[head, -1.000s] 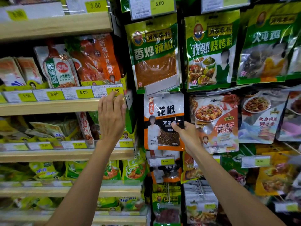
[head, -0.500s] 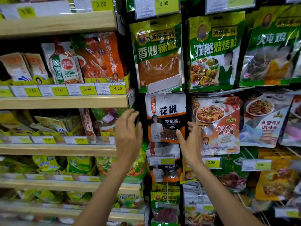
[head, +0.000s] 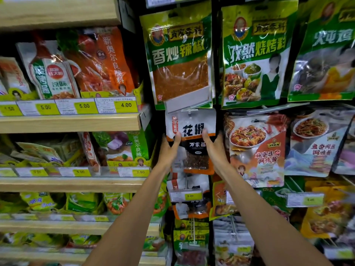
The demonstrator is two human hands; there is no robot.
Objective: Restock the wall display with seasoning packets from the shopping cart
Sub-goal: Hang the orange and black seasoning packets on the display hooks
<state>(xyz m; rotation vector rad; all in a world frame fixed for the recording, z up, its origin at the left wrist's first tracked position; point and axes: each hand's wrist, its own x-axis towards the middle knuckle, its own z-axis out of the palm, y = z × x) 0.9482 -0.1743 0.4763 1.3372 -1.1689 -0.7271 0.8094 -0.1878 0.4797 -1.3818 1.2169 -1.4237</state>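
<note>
- White, orange and black glossy film: that's the seasoning packet (head: 192, 129), a flat pouch with a clear window showing reddish-brown bits, held up against the wall display (head: 217, 73) mid-view
- Left hand (head: 169, 148) grips the packet's left edge, thumb laid across the front, the other fingers curled behind
- Right hand (head: 216, 148) mirrors it on the right edge, thumb on the front, so the packet sits squarely between the two hands, with both bare arms reaching up from below
- The packet's top edge sits just under a clear plastic label holder (head: 187, 101); a hook tip shows near the hang hole, but I cannot tell whether the packet is threaded on
- Right above hangs a big green pouch (head: 178, 60), crinkly and shiny, with orange-red powder behind its window
- Just beside the right hand is a glossy tofu sauce pouch (head: 255, 150), printed with a plate of food
- Below the packet, matching pouches hang behind a yellow price tag (head: 190, 196)
- Off to the left, pale wooden shelves (head: 67, 121) carry yellow price labels (head: 125, 105) and rows of soft, rumpled pouches
</note>
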